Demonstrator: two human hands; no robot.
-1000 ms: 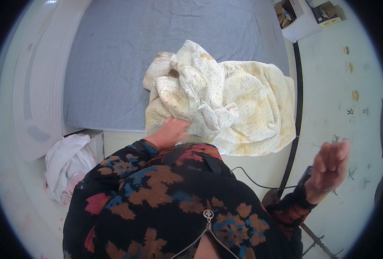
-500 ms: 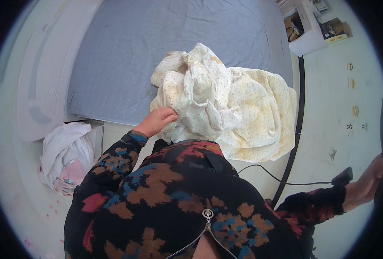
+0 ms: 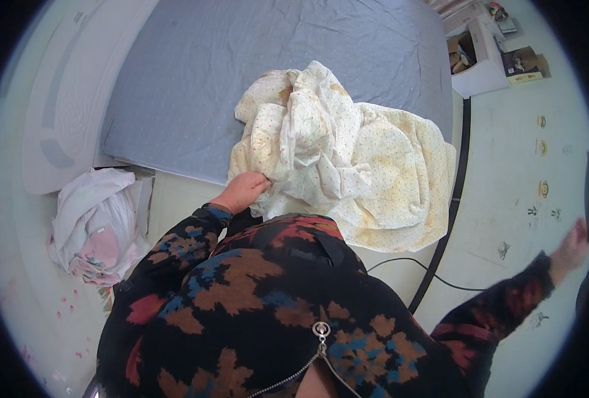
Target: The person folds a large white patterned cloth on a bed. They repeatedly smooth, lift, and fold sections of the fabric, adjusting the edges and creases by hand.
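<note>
A white quilt [image 3: 400, 179] with small coloured specks and yellowish stains lies bunched at the near edge of the bed, its right part spread out flatter. My left hand [image 3: 242, 191] is closed on the quilt's near left side, fingertips pressed into the folds. Far to the right, my right hand [image 3: 572, 249] reaches out to a dark upright thing [image 3: 588, 219] at the picture's rim. The fingers are blurred there, so whether they hold it does not show.
The bed [image 3: 181, 99] has a grey-blue sheet and a white headboard [image 3: 62, 113] at left. White and pink cloths [image 3: 98, 229] are heaped beside it. A black cable [image 3: 414, 262] curves near the right wall [image 3: 507, 166]. A white cabinet [image 3: 480, 73] stands far right.
My right hand has risen slightly along the dark thing at the rim, and the black plug-like piece by its wrist no longer shows. My left hand keeps its grip; the view has shifted a little.
</note>
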